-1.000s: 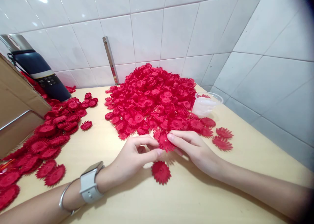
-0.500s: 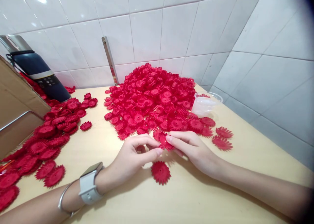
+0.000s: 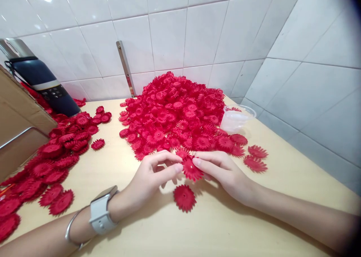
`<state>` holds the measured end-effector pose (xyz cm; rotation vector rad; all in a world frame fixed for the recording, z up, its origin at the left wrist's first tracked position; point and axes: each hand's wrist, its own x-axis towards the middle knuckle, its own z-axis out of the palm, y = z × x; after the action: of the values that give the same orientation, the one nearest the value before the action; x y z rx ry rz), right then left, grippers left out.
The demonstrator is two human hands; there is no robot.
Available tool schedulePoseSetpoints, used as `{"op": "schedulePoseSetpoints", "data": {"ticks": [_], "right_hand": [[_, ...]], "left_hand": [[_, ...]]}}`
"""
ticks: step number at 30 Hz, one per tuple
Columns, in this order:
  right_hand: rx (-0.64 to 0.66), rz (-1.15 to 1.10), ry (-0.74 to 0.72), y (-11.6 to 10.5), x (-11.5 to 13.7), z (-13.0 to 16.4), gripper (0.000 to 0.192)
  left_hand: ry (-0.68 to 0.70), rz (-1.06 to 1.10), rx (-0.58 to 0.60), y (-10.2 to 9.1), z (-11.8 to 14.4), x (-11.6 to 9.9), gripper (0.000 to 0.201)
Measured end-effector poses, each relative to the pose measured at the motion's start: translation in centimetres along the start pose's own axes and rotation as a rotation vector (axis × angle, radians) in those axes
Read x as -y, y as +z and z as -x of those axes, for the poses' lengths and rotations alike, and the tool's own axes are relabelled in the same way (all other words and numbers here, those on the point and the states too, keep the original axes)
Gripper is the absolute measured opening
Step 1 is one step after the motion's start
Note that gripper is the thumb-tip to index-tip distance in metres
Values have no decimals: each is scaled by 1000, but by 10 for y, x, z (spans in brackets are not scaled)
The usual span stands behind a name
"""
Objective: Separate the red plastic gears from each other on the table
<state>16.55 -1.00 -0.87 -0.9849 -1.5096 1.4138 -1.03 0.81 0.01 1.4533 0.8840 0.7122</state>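
Between my two hands is a red flower piece [image 3: 192,169], a thin disc with a toothed edge and a small pale hole at its middle. My right hand [image 3: 222,170] pinches its right side, thumb on top and fingers behind. The thumb and forefinger of my left hand [image 3: 158,171] close on its left edge; the exact contact is hard to make out. Nearer to me, a darker red flower piece [image 3: 184,198] lies flat on the table. Just beyond my fingers rises a big heap of red flower pieces [image 3: 175,114].
A clear plastic cup [image 3: 238,118] stands right of the heap, near two loose flower pieces [image 3: 256,158]. On the left are more scattered flower pieces [image 3: 56,163], a cardboard box [image 3: 22,118] and a dark blue bottle [image 3: 42,76]. A tiled wall [image 3: 169,35] borders the table.
The flower piece between my hands has tilted to face me more and shifted slightly right and down. My left fingertips have drawn back a little to its left edge.
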Motion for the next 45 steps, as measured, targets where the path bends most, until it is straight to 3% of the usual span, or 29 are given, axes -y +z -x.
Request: {"op": "schedulePoseSetpoints", "data": {"ticks": [7, 21, 34, 45], "right_hand": [[42, 19, -38, -1, 1, 1, 26], [-80, 25, 43, 0, 1, -2, 14], [-95, 14, -75, 1, -5, -2, 6], [-65, 35, -57, 1, -2, -1, 10]], "left_hand": [[22, -11, -24, 0, -1, 3, 6], [87, -60, -19, 0, 1, 5, 7], [57, -27, -22, 0, 0, -1, 7], [11, -35, -63, 1, 0, 1, 10]]}}
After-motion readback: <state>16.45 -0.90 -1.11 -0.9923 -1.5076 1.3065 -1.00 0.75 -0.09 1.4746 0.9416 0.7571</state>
